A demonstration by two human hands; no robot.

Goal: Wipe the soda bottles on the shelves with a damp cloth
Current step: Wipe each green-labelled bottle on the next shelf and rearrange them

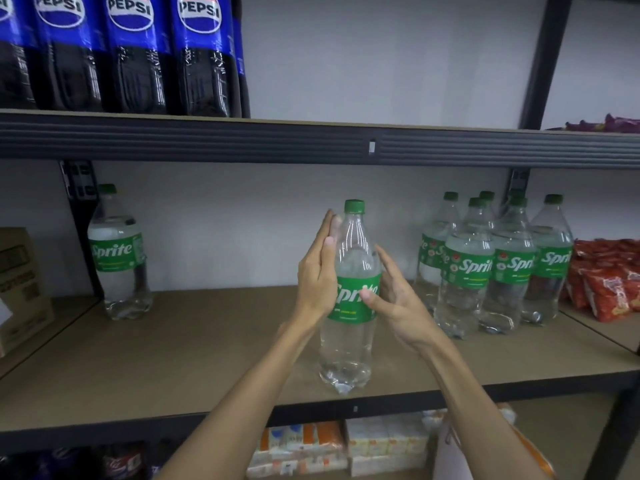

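Observation:
A clear Sprite bottle (349, 341) with a green cap and label stands upright near the front edge of the middle shelf (173, 341). My left hand (317, 271) lies flat against its left side, fingers straight and pointing up. My right hand (398, 299) is on its right side with fingers spread and the thumb touching the label. Neither hand is closed around the bottle. No cloth is visible. Another Sprite bottle (119, 258) stands alone at the back left. Several Sprite bottles (485, 265) are grouped at the right. Pepsi bottles (131, 57) line the upper shelf at the left.
Red snack packets (606, 278) lie at the far right of the shelf, and a cardboard box (20, 289) sits at the far left. Small cartons (346, 445) fill the shelf below. A black upright post (547, 60) stands at the upper right.

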